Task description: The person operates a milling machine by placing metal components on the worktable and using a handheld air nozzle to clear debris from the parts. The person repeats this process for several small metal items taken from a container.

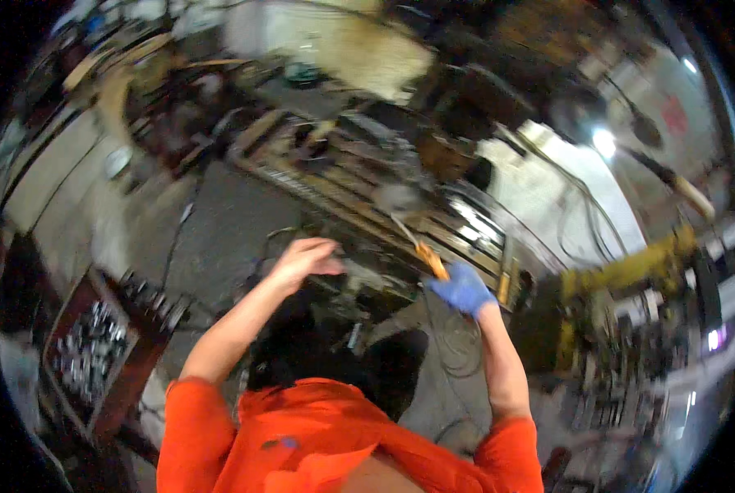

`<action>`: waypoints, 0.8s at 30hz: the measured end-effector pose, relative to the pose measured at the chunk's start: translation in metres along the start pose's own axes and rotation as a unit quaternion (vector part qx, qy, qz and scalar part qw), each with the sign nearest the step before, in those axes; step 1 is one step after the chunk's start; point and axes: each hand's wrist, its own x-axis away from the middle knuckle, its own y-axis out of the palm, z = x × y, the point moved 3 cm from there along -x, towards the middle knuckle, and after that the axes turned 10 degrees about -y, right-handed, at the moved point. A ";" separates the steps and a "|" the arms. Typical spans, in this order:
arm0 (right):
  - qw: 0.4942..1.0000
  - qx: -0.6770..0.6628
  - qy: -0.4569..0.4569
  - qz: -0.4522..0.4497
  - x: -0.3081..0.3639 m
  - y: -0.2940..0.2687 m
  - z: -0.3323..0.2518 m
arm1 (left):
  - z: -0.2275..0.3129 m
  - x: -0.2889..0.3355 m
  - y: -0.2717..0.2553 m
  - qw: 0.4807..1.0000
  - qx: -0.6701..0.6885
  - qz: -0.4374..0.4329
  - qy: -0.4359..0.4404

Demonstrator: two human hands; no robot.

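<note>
My right hand, in a blue glove, is closed around the orange handle of a tool with a thin pale shaft. The shaft points up and left over a long metal machine bed; blur hides the exact kind of tool. My left hand is bare and hovers near the bed's front edge, left of the tool. Its fingers are loosely bent, with a gap to the thumb, and nothing shows in them.
At the lower left stands a box of small shiny metal parts. A white panel with hanging cables rises behind the bed's right end. A lit lamp shines at the upper right. Crowded shelving fills the right side.
</note>
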 end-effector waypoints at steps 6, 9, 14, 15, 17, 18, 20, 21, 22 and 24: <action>0.993 0.027 -0.111 -0.025 0.030 0.070 -0.054 | -0.015 -0.004 -0.001 1.000 -0.007 0.007 -0.022; 0.989 -0.065 -0.127 -0.039 0.024 0.089 -0.064 | -0.011 0.027 -0.021 0.999 0.030 0.025 -0.023; 0.972 -0.110 -0.189 -0.091 0.015 0.081 -0.082 | 0.002 0.082 -0.069 0.990 0.055 0.123 0.049; 0.973 -0.100 -0.195 -0.069 0.014 0.083 -0.081 | 0.015 0.107 -0.081 0.988 0.014 0.133 0.080; 0.977 -0.079 -0.200 -0.021 0.018 0.086 -0.081 | 0.050 0.169 -0.111 0.955 -0.168 0.225 0.099; 0.968 -0.125 -0.219 -0.008 0.018 0.087 -0.077 | 0.063 0.203 -0.128 0.920 -0.222 0.308 0.091; 0.976 -0.115 -0.185 -0.020 0.021 0.085 -0.072 | 0.070 0.269 -0.190 0.825 -0.259 0.483 0.140; 0.980 -0.112 -0.162 -0.023 0.023 0.085 -0.068 | 0.071 0.296 -0.221 0.795 -0.193 0.550 0.168; 0.973 -0.149 -0.177 -0.015 0.027 0.089 -0.063 | 0.067 0.318 -0.250 0.774 -0.190 0.578 0.172; 0.969 -0.144 -0.202 -0.010 0.028 0.093 -0.063 | 0.036 0.357 -0.316 0.710 -0.260 0.649 0.080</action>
